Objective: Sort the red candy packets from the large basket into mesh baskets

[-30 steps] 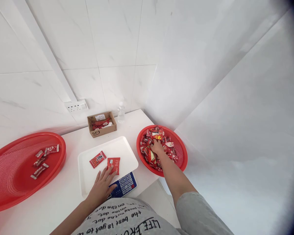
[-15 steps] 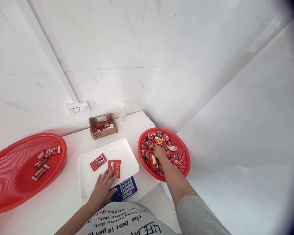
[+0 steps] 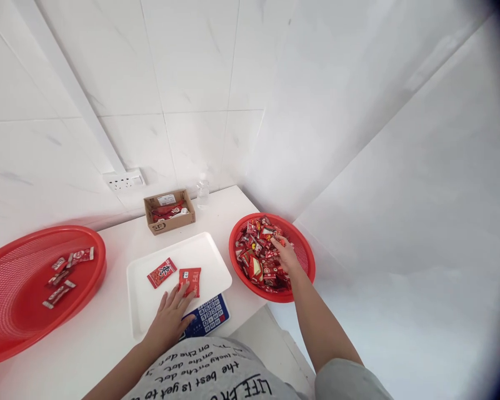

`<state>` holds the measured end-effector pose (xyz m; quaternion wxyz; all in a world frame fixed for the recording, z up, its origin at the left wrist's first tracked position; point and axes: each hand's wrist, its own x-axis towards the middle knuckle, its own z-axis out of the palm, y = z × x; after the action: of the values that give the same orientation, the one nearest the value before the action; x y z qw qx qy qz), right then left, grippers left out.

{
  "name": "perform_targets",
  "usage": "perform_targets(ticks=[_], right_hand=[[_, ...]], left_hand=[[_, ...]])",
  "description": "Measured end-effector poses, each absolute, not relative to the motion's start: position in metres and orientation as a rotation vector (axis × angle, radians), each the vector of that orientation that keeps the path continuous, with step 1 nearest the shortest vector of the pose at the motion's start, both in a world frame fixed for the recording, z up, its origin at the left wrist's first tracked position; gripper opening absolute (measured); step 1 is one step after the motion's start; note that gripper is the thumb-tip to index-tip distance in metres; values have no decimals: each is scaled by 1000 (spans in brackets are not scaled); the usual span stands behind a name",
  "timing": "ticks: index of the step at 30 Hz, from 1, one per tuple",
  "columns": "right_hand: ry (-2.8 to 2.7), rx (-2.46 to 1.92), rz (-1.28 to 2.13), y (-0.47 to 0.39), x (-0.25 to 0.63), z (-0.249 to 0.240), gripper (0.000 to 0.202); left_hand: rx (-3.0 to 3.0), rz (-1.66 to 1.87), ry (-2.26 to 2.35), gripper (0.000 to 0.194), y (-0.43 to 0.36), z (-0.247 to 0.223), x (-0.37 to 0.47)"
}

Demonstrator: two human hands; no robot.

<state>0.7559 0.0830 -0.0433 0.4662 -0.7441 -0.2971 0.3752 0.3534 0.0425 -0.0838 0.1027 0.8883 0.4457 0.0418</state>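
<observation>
On the white tray (image 3: 138,308), my left hand (image 3: 171,315) lies flat with its fingers spread. Its fingertips touch the lower edge of a red snack packet (image 3: 190,279). A second red packet with large dark lettering (image 3: 162,272) lies to the left of that one. My right hand (image 3: 287,256) is inside the right red basket (image 3: 232,253), over a heap of small red-wrapped snacks (image 3: 256,266). Its thumb and fingers are slightly apart among the wrappers, and no packet is lifted clear of the heap. Below the tray shows a blue keypad (image 3: 212,315), partly covered by the tray.
A larger red basket (image 3: 95,289) at the left holds several small wrapped bars (image 3: 59,293). Behind the tray stands an open cardboard box (image 3: 173,223) with red packets inside. A clear plastic bottle (image 3: 203,190) is beside it near the wall. A socket (image 3: 123,180) is on the wall.
My right hand has moved right and up out of the heap's middle, uncovering more wrappers. My left hand stays on the tray. The whole view has shifted slightly.
</observation>
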Motion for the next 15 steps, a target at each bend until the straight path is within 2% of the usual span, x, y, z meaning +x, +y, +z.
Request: perform_targets(ticks=[8,15], right_hand=[[-341,-1435,1052,71,746,-30,31],[-490,-1240,1501,67,685,-15,29]], left_hand=[[2603,60,1306,46,44,-71,356],[2537,-23,1321,42,42,-53,363]])
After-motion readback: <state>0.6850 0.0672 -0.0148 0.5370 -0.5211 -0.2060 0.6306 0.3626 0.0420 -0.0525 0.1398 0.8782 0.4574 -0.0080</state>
